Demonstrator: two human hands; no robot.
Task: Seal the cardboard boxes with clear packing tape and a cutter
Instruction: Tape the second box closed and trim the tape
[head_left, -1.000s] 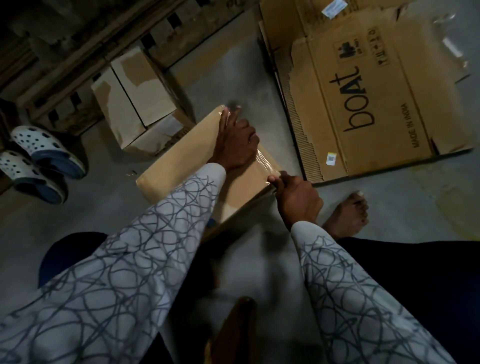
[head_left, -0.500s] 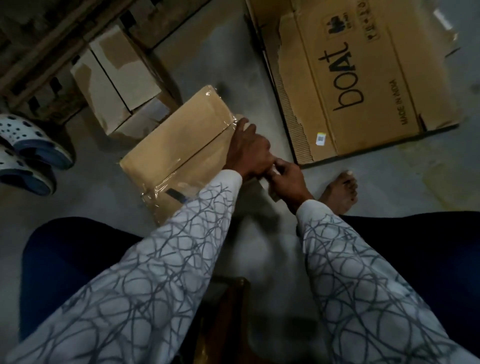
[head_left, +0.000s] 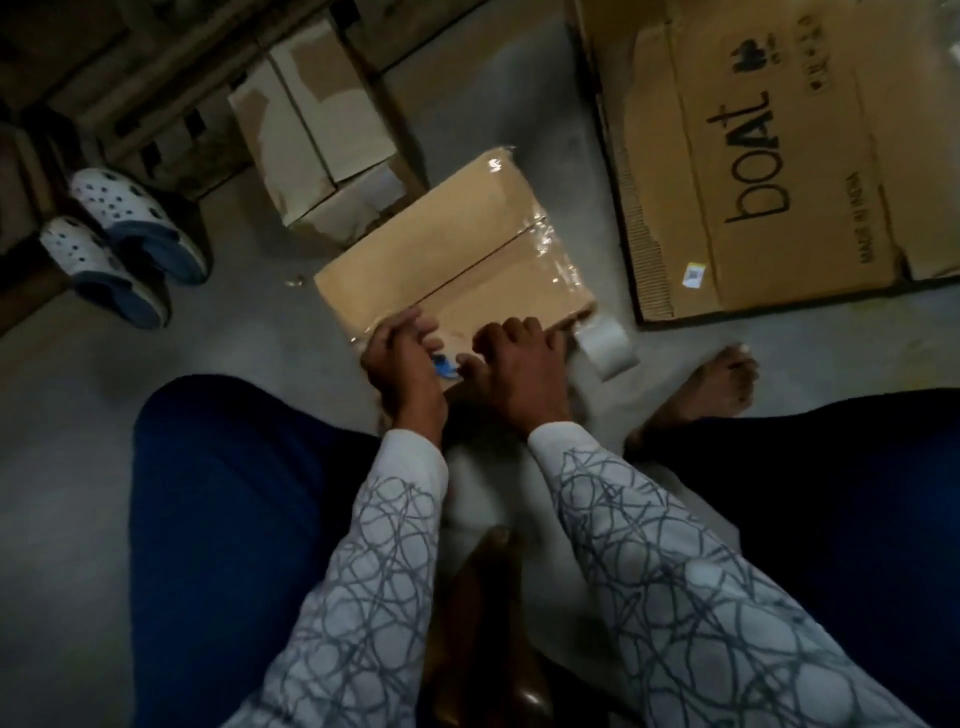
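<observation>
A brown cardboard box (head_left: 457, 260) lies on the floor in front of me. Its top flaps are closed, and clear tape glints along its right edge. My left hand (head_left: 402, 364) grips the box's near edge, fingers curled over the top. My right hand (head_left: 519, 364) holds the same edge further right, knuckles up. A roll of clear packing tape (head_left: 605, 345) lies on the floor at the box's near right corner, just beyond my right hand. A small blue object (head_left: 444, 366) shows between my hands; I cannot tell whether it is the cutter.
A large flattened "boAt" carton (head_left: 779, 171) lies at the right. Another box (head_left: 317, 130) stands behind the one I hold. A pair of white clogs (head_left: 119, 244) sits at the left. My bare foot (head_left: 711, 379) rests at the right, and my knees flank my arms.
The box has turned and come closer to me. My right hand has let go of the tape roll, which now lies by the box corner. Both hands have shifted to the box's near edge.
</observation>
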